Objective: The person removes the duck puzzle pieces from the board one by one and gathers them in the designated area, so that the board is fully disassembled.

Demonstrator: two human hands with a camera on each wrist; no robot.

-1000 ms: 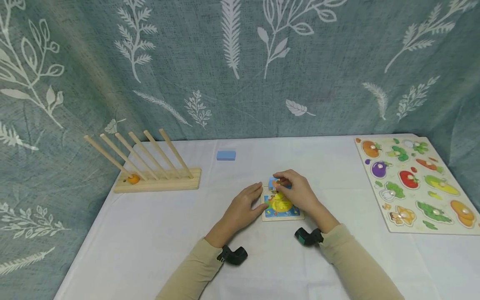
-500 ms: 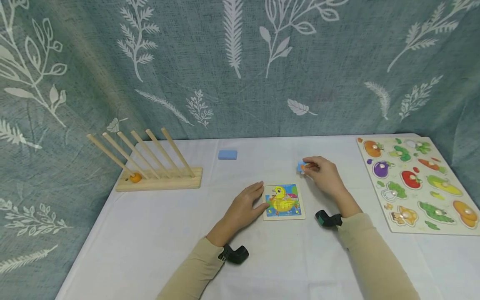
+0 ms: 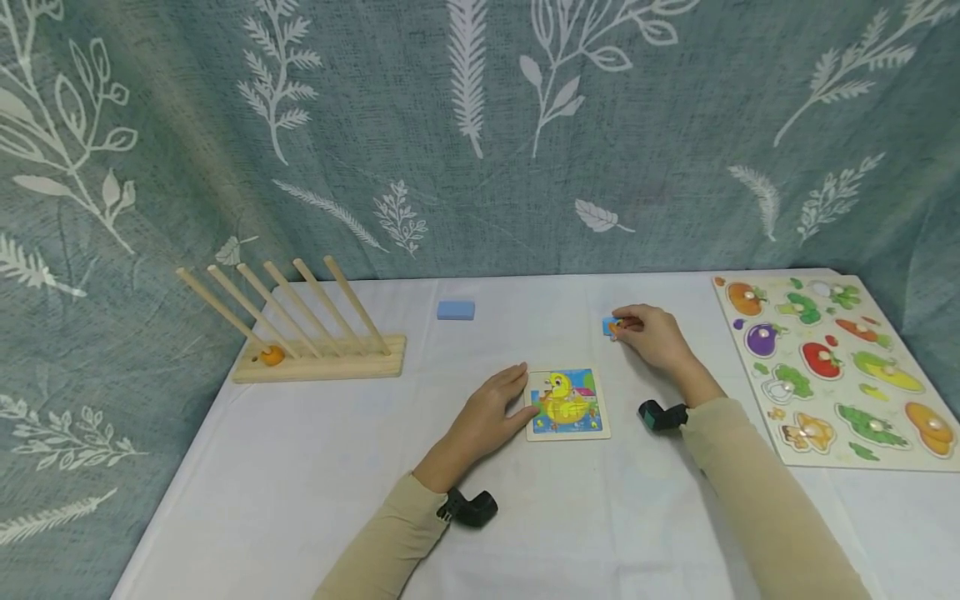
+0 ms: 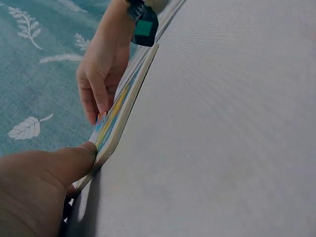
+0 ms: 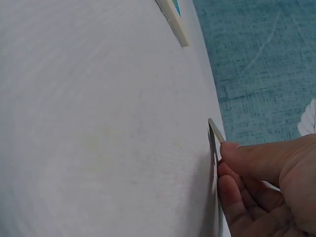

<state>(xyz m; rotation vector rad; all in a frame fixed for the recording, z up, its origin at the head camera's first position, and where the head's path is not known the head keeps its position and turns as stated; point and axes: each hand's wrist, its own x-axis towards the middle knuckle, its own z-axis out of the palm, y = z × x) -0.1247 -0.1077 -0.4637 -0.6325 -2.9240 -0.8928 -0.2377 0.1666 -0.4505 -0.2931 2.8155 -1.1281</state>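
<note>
A small wooden jigsaw puzzle (image 3: 567, 407) with a yellow duck on blue lies flat on the white table, a pale bare patch in its upper left corner. My left hand (image 3: 486, 421) rests at its left side, fingers stretched along the edge. In the left wrist view, the thumb (image 4: 79, 163) presses on the wooden frame (image 4: 129, 101). Beyond the puzzle's upper right corner, my right hand (image 3: 654, 337) pinches a blue and orange puzzle piece (image 3: 608, 326) between thumb and fingers. That piece (image 5: 215, 130) shows nearly edge-on, low over the cloth, in the right wrist view.
A wooden stand (image 3: 367, 360) with several slanted pegs and an orange bead (image 3: 271, 356) is at the left. Behind the puzzle lies a blue block (image 3: 455, 311). A vegetable peg board (image 3: 847, 367) covers the right side. Green patterned cloth (image 3: 480, 208) hangs behind the table.
My right hand has moved off the duck puzzle to the right and away from me, carrying the puzzle piece. The left hand keeps its place at the puzzle's edge.
</note>
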